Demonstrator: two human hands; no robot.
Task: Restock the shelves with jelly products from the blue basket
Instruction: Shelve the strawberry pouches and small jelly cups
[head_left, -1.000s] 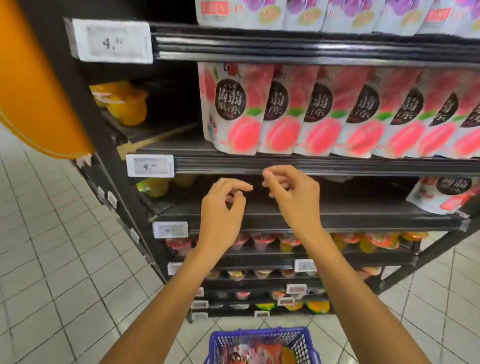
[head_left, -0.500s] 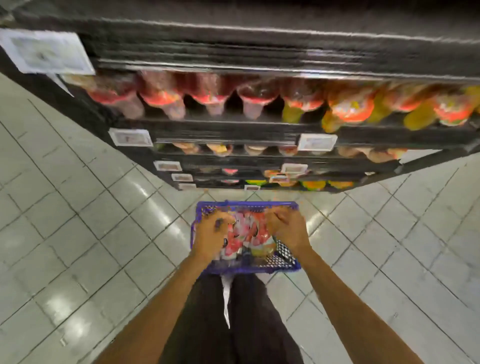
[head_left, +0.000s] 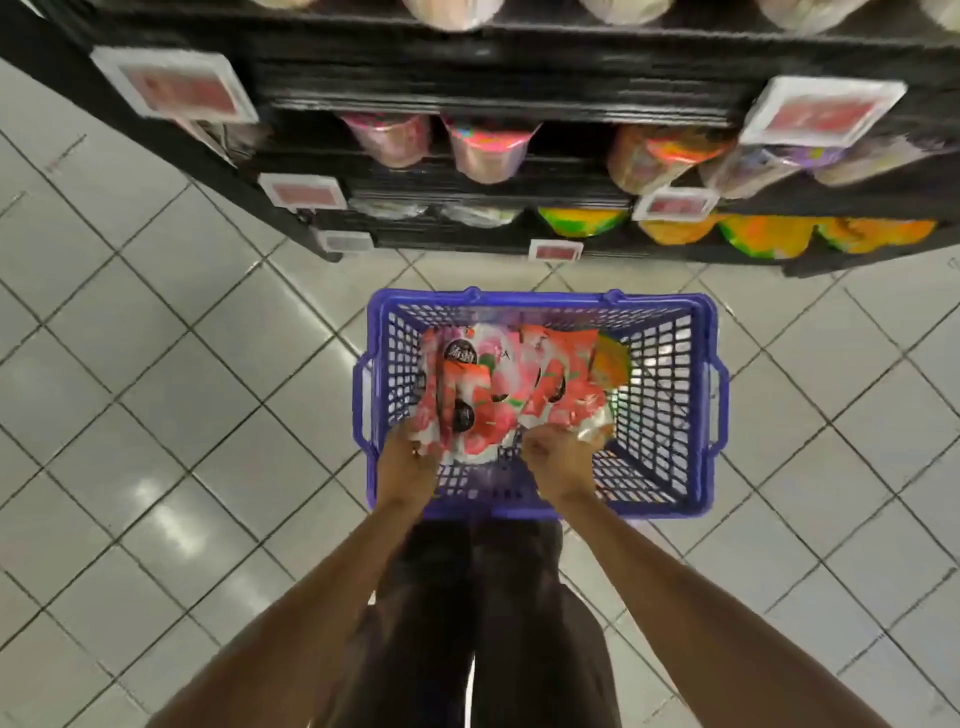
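So both hands are down in the blue plastic lattice-sided shopping basket (head_left: 540, 306), which sits on the pale grey tiled floor (head_left: 156, 415) right in front of the black metal shelving unit (head_left: 467, 83). The jelly stuff, a loose heap of glossy pink-and-white peach-print jelly pouches (head_left: 498, 384), is piled in the left and middle of the basket, with one orange-yellow pouch (head_left: 608, 364) wedged against the right side of the heap. The left hand (head_left: 410, 462) has its fingers curled closed on the near-left corner of the pile, and the right hand (head_left: 558, 460) looks pinched shut on the crinkly near edge of a pouch just right of centre, though I honestly can't tell how many pouches either one really has, the fingertips are buried in the packaging. That's my main worry: these foil-ish bags look slippery and they overlap, so a lift from the edges could easily drag up extra ones that then slide off and drop back or onto the tiles. Grabbing just a corner could also let a pouch swing and fold. Also the lower shelves are already packed with clear plastic jelly cups (head_left: 488, 150), so bringing a handful up too close could knock one of those off the lip.
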